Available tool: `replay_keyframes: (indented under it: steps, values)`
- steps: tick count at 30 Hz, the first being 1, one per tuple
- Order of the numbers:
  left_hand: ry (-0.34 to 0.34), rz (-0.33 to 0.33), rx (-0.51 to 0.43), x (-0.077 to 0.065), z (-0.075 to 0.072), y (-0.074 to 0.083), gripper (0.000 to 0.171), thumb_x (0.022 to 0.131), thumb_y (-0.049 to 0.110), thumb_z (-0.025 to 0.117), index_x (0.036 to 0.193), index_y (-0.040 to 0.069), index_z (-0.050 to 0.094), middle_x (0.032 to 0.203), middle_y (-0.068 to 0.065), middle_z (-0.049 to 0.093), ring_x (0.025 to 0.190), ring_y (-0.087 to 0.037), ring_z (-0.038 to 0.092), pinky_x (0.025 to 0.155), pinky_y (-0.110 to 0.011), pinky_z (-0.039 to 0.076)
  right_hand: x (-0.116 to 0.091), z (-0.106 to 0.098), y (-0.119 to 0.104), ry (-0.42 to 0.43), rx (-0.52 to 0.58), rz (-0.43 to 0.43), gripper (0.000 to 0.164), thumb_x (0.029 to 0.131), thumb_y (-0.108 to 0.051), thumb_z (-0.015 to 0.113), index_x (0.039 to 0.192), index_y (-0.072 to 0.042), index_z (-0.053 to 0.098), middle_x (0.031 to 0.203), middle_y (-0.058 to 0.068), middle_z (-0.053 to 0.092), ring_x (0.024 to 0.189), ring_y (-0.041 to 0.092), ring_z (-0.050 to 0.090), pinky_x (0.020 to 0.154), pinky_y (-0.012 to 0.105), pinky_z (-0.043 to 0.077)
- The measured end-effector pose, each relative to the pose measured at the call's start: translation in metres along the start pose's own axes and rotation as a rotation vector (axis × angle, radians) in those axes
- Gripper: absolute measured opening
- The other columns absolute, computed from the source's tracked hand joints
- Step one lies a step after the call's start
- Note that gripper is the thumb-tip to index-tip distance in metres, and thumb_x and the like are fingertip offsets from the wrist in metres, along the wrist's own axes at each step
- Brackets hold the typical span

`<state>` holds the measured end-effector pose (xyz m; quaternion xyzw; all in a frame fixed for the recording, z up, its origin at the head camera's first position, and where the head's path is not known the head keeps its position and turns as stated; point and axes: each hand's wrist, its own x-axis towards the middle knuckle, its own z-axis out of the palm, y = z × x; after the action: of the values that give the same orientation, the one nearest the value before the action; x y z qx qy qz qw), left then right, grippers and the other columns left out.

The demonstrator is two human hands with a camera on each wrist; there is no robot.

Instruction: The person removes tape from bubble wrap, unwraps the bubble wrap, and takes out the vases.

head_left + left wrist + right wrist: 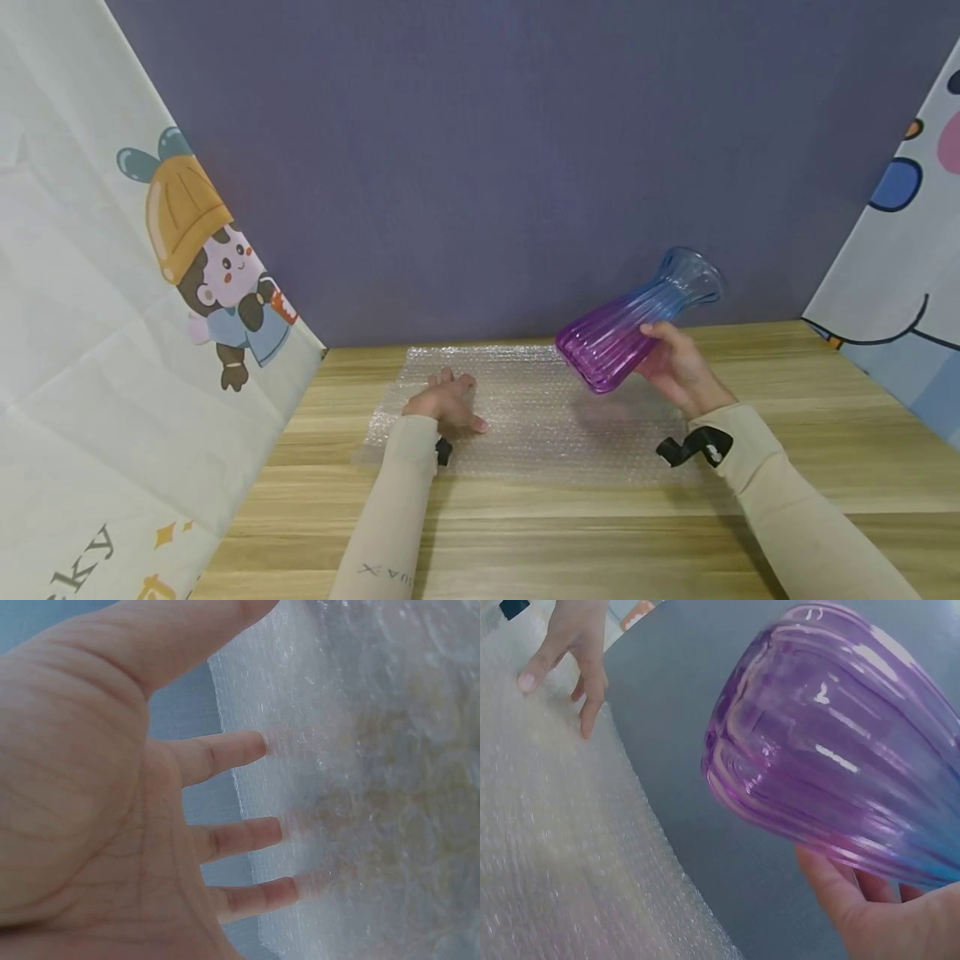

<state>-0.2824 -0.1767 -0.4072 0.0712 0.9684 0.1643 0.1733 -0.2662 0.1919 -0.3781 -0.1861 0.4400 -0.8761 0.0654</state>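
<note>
A ribbed glass vase [630,329], purple at its base and blue toward the flared mouth, is tilted in the air, its mouth up and to the right. My right hand [678,367] grips it around the middle; in the right wrist view the purple base of the vase [817,742] faces left. Below it a sheet of clear bubble wrap [540,425] lies flat on the table. My left hand [447,402] rests on the left part of the sheet, fingers spread, and in the left wrist view its fingertips touch the bubble wrap [360,780].
The wooden table [525,542] runs up to a dark blue-grey wall [487,167] just behind the sheet. A white printed sheet [75,292] with a cartoon figure stands at the left, and another printed panel [885,275] at the right.
</note>
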Motion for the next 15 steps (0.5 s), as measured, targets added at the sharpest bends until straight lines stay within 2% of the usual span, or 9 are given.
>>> replay_keyframes:
  steps: [7, 15]
  values:
    - [-0.004, 0.0, -0.005, 0.0009, -0.0011, 0.0003, 0.097, 0.08, 0.05, 0.084, 0.16, 0.026, 0.033, 0.173, -0.019, 0.002, 0.157, -0.05, 0.004, 0.106, -0.083, 0.03, 0.0004, 0.0033, 0.0003, 0.0, -0.038, -0.032, 0.025, 0.105, -0.009, 0.043, 0.113, -0.018, 0.064, 0.107, -0.004, 0.074, 0.099, 0.009, 0.07, 0.087, 0.03, 0.058]
    - [-0.001, 0.002, -0.015, -0.0003, -0.0015, -0.0001, 0.096, 0.081, 0.049, 0.084, 0.16, 0.025, 0.034, 0.172, -0.02, 0.004, 0.157, -0.05, 0.005, 0.106, -0.084, 0.03, 0.0007, 0.0035, -0.0003, 0.044, -0.011, -0.011, 0.019, 0.106, -0.012, 0.044, 0.118, -0.018, 0.057, 0.111, -0.005, 0.071, 0.102, 0.009, 0.068, 0.089, 0.029, 0.058]
